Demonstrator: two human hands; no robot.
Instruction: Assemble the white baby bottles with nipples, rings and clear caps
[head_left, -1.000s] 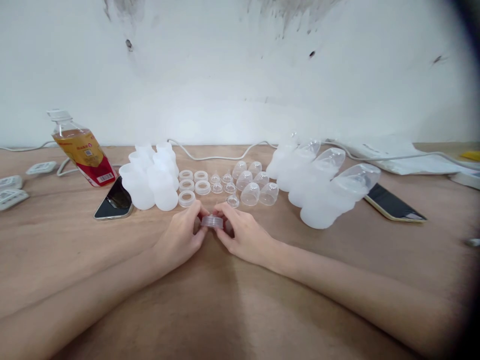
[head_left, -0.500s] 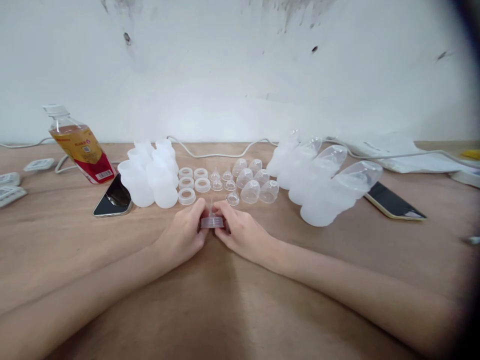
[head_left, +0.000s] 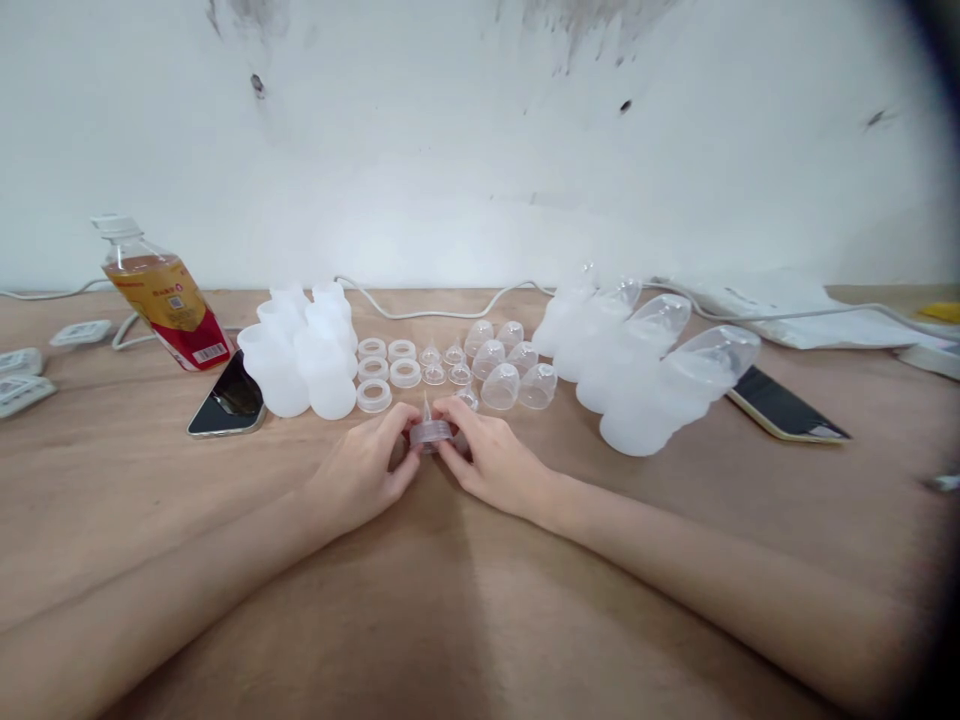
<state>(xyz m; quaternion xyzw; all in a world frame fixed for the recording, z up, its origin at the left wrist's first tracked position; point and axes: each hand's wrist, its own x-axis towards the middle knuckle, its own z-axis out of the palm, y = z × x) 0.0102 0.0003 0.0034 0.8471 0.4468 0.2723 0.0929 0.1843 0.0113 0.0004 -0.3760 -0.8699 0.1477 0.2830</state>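
Between my two hands is a clear bottle collar ring (head_left: pixel 430 432) with a teat (head_left: pixel 427 408) pointing up through it. My left hand (head_left: pixel 375 455) pinches the ring from the left, and my right hand (head_left: pixel 491 455) grips its right side with thumb and fingers. Just beyond lie several loose collar rings (head_left: pixel 373 396), several clear teats (head_left: pixel 433 374) and several clear dome caps (head_left: pixel 500 386) in short rows. The nearest loose teat (head_left: pixel 467 397) is partly hidden behind my right fingers.
White baby bottles without caps (head_left: pixel 330 375) stand left; capped bottles (head_left: pixel 637 415) stand right. A drink bottle (head_left: pixel 176 310), a phone (head_left: pixel 229 400) and another phone (head_left: pixel 784 405) lie farther out. A white cable (head_left: pixel 442 314) runs along the wall, near a white bag (head_left: pixel 780 315).
Both hands have shifted slightly right with the ring and teat between them. The ring is now tilted a little, showing some of its underside. Other things stay where they were.
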